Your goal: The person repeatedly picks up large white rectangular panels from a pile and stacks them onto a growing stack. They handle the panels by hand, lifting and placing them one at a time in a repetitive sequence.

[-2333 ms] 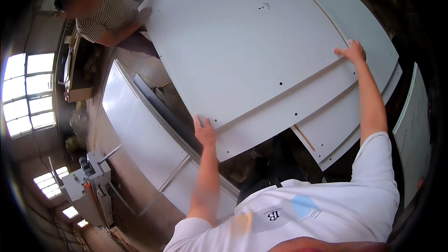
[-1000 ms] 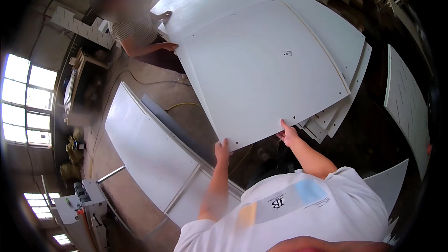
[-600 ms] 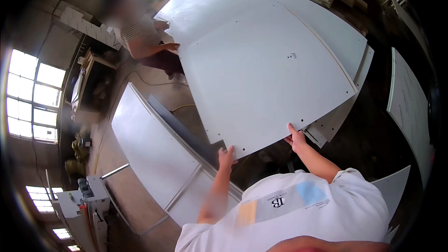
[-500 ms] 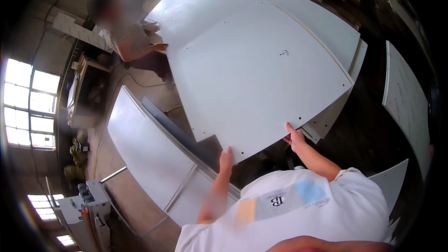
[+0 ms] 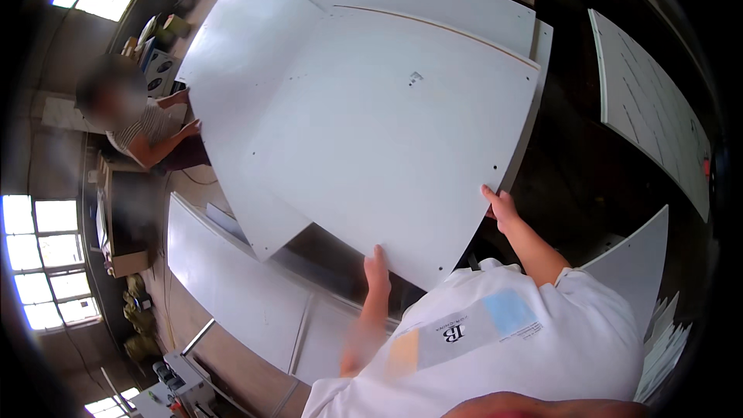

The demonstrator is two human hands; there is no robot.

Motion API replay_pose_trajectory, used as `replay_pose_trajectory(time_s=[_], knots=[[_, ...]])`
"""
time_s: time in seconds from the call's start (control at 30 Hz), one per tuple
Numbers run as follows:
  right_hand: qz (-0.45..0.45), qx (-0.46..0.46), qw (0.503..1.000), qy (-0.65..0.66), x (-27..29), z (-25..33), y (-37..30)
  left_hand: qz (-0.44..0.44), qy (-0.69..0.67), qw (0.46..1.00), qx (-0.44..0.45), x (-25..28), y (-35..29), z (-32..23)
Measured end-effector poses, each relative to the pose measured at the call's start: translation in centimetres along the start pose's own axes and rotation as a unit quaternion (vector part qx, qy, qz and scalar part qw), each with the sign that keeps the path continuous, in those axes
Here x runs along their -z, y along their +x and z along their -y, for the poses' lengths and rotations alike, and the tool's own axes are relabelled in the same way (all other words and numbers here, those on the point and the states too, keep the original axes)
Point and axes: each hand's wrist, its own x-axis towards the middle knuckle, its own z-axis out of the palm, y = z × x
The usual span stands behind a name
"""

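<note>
A large white panel [image 5: 379,147] with small drilled holes along its edges and a cut-out corner at its near left spreads before me. My left hand [image 5: 376,272] grips its near edge beside the cut-out, thumb on top and fingers hidden underneath. At the near right edge, close to a drilled hole, my right hand [image 5: 501,207] holds the same panel with its thumb on the face. A small printed mark [image 5: 416,77] shows on the surface. Across on the left, a co-worker [image 5: 151,135] has both hands at the panel's far left edge.
Beneath and behind lie more white panels [image 5: 480,15]. A long white panel [image 5: 240,282] slants at the lower left. On the right stand a streaked panel [image 5: 650,93] and a smaller white panel [image 5: 635,263]. A machine [image 5: 182,387] occupies the lower left corner.
The held panel has turned, its right corner swinging away and its cut-out shifting left. My hands remain on it, and the co-worker now appears farther left. The whole view has also turned.
</note>
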Motion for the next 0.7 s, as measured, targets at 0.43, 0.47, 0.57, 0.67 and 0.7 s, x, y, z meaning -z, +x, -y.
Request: replay_pose_trajectory(time_s=[0.43, 0.47, 0.57, 0.67, 0.7], knots=[[-0.108, 0.101, 0.988, 0.045, 13.1, 4.7, 6.2, 0.140, -0.081, 0.987, 0.012, -6.9, 4.0, -5.9], [-0.131, 0.093, 0.986, 0.045, 14.6, 4.6, 6.4, 0.131, -0.082, 0.988, 0.016, -7.3, 4.6, -6.0], [-0.191, 0.097, 0.973, 0.085, 18.1, 3.8, 6.8, 0.129, -0.070, 0.988, 0.040, -9.1, 4.7, -6.5], [-0.225, 0.095, 0.958, 0.152, 21.8, 2.7, 6.5, 0.170, -0.029, 0.979, 0.105, -10.9, 0.8, -4.0], [-0.233, 0.091, 0.952, 0.174, 22.8, 2.4, 6.1, 0.193, -0.015, 0.972, 0.132, -10.6, 0.2, -2.4]])
